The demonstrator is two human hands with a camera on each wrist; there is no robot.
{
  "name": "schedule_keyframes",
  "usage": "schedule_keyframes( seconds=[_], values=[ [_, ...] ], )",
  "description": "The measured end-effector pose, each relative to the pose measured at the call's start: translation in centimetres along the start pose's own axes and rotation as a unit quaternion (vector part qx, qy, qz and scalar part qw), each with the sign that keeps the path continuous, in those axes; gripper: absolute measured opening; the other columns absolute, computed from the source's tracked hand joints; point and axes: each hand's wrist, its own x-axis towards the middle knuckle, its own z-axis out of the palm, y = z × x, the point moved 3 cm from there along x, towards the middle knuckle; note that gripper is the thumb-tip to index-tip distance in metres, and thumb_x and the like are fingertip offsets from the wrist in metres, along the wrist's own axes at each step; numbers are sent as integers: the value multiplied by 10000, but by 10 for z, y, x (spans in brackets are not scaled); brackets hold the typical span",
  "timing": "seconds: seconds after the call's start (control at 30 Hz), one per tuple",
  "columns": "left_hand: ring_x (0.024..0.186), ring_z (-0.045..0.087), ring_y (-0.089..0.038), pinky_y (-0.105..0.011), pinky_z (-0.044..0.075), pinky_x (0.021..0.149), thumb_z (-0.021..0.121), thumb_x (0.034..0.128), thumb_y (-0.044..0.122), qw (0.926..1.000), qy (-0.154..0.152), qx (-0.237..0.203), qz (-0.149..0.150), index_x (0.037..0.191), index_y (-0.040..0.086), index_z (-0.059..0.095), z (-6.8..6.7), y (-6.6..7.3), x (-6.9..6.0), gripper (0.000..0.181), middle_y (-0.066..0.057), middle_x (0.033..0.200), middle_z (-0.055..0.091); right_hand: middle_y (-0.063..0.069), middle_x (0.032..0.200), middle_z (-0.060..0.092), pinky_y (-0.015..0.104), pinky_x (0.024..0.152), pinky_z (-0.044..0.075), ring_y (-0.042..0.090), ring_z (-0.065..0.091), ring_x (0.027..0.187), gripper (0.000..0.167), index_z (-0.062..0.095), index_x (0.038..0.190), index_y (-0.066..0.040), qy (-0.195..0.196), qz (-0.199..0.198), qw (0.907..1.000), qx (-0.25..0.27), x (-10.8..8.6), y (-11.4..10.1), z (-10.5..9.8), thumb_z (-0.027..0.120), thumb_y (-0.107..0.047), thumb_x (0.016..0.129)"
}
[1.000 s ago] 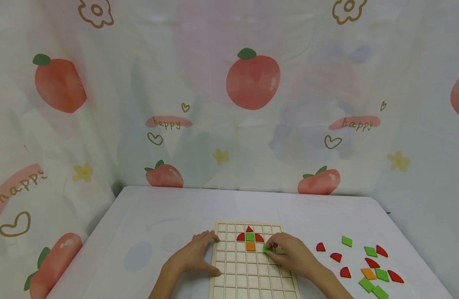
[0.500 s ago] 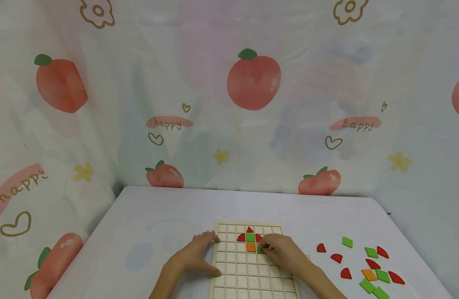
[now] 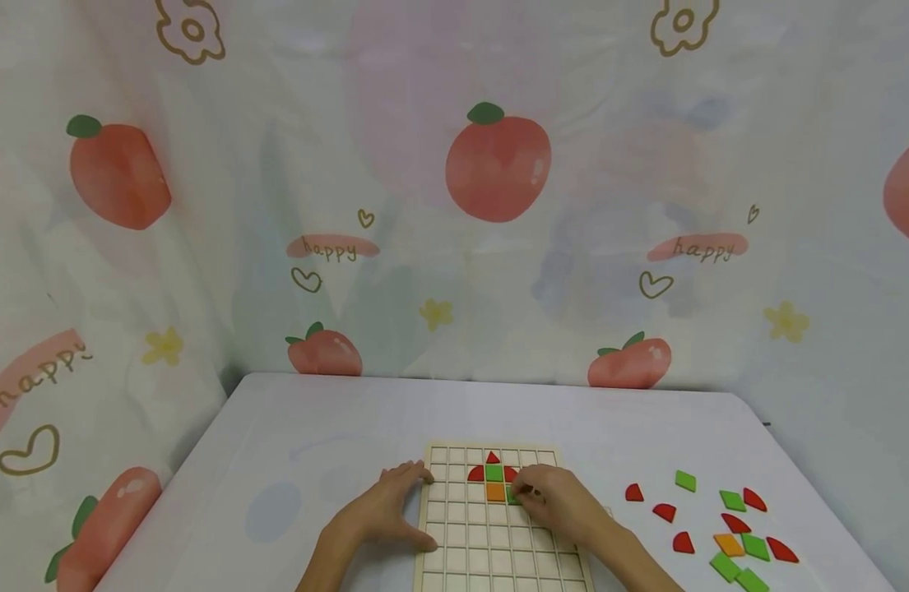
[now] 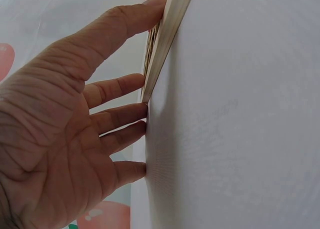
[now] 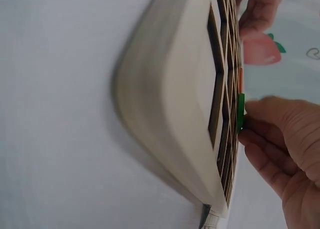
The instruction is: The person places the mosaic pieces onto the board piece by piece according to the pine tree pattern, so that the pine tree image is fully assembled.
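Note:
A wooden grid board [image 3: 454, 561] lies on the white table. In its upper cells sit a red triangle [image 3: 493, 458], a green square [image 3: 493, 473] with a red quarter-round piece [image 3: 476, 474] at its left and another partly hidden at its right, and an orange square [image 3: 495, 492] below. My right hand [image 3: 561, 503] pinches a green tile [image 5: 241, 110] at the cell right of the orange square; fingers cover part of it, so whether it lies flat is hard to tell. With fingers spread, my left hand [image 3: 380, 511] touches the board's left edge, as the left wrist view also shows.
Right of the board lie loose pieces: several green tiles [image 3: 686, 481], several red rounded pieces [image 3: 665, 512] and one orange tile [image 3: 729, 544]. A printed curtain [image 3: 469, 288] stands behind the table and along both sides.
My right hand has moved slightly left, bringing the green tile from further right to the cell beside the orange square. The left hand keeps its place at the board's edge.

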Motion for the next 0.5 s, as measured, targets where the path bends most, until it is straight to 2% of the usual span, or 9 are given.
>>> schedule_keyframes(
  seconds=[0.2, 0.5],
  values=[
    [1482, 326, -461, -666, 180, 1224, 967, 669, 349, 10000, 23, 71, 33, 1271, 147, 556, -2, 2, 0, 756, -239, 1551, 438, -24, 916, 738, 241, 709, 584, 28, 633, 838, 98, 721, 933, -132, -119, 134, 9997, 142, 2, 2, -1, 775, -58, 898],
    [1492, 317, -445, -649, 174, 1234, 968, 669, 356, 9999, -51, -8, -132, 1282, 151, 560, 0, -1, 2, 764, -216, 1556, 440, -84, 928, 715, 267, 721, 588, 48, 640, 856, 93, 723, 949, -163, -135, 404, 9991, 39, -4, 0, -7, 776, -101, 904]
  ],
)
